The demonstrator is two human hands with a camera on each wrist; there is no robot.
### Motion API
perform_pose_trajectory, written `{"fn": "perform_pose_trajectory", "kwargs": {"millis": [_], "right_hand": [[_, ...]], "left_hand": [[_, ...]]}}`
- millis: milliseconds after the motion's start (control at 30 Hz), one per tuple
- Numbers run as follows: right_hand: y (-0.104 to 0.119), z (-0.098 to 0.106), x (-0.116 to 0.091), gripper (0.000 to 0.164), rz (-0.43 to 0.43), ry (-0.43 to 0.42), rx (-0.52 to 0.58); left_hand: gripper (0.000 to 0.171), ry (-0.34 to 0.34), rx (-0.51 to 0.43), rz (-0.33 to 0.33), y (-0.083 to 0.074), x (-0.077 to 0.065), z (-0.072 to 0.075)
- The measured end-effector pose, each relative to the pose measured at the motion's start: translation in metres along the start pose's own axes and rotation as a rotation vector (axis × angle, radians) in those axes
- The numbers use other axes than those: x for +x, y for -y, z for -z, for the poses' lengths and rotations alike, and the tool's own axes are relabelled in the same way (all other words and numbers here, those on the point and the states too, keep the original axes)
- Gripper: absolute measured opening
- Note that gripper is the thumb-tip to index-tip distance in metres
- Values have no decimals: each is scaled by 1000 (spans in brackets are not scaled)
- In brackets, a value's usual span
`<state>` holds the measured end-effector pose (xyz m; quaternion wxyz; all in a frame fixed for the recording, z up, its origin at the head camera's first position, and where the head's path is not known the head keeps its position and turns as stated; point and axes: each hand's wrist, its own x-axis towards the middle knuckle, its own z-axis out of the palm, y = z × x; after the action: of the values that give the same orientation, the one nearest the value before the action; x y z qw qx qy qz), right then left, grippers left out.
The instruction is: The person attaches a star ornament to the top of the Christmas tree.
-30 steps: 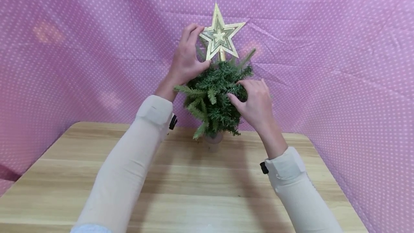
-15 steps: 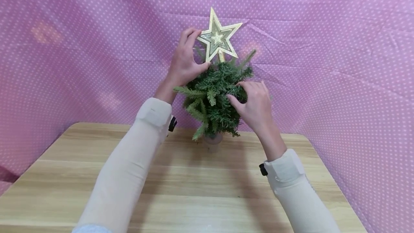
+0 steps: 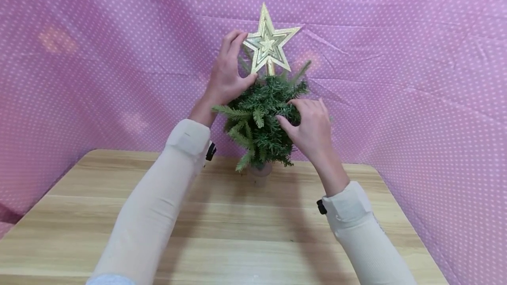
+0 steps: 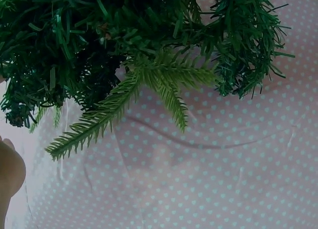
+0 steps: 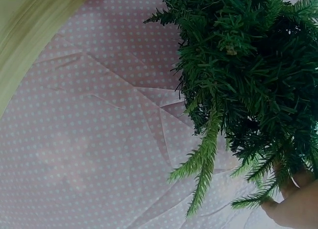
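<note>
A small green artificial Christmas tree [image 3: 269, 104] stands upright near the back of the table, a gold star topper [image 3: 267, 43] at its top. My left hand [image 3: 227, 67] holds the star from the left, fingertips on its left point and thumb by its lower left point. On the tree's right side, my right hand [image 3: 313, 126] grips the branches between thumb and curved fingers; some fingertips are hidden in the needles. Lighter green sprigs [image 4: 99, 114] show in the left wrist view. Dense foliage [image 5: 243, 75] fills the right side of the right wrist view.
The tree's pale round base [image 3: 259, 173] rests on a wooden table [image 3: 245, 228]. Pink cloth with white dots [image 3: 396, 56] hangs behind the table and along both sides, close behind the tree.
Half a second ago the star leaned left and sat slightly lower; now it stands more upright, with my left hand slightly higher. My right hand and the tree have hardly moved.
</note>
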<state>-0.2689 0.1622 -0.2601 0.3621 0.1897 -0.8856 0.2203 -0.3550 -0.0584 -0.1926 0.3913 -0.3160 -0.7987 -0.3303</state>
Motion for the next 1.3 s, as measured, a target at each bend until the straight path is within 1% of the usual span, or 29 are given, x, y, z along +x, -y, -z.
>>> {"fn": "perform_pose_trajectory", "kwargs": {"millis": [200,400,633,800,867,967,1300], "right_hand": [[3,0,4,49,28,20,-38],[5,1,7,49,56,35,-46],[3,-1,10,51,103,-11,-32],[-1,-3,11,50,146,-79,10],[-2,-2,12,49,158,-106,30],[-3,0,12,47,162,-124,45],[-8,9,13,49,147,-108,86]], "left_hand": [[88,-23,27,-7,3,-1,1],[89,-23,45,-10,5,-2,1],[92,-17,48,-28,5,-2,1],[87,-15,33,-38,5,-3,5],[84,-13,23,-35,5,-4,6],[80,-4,13,-24,6,-4,9],[75,20,15,26,11,-11,16]]}}
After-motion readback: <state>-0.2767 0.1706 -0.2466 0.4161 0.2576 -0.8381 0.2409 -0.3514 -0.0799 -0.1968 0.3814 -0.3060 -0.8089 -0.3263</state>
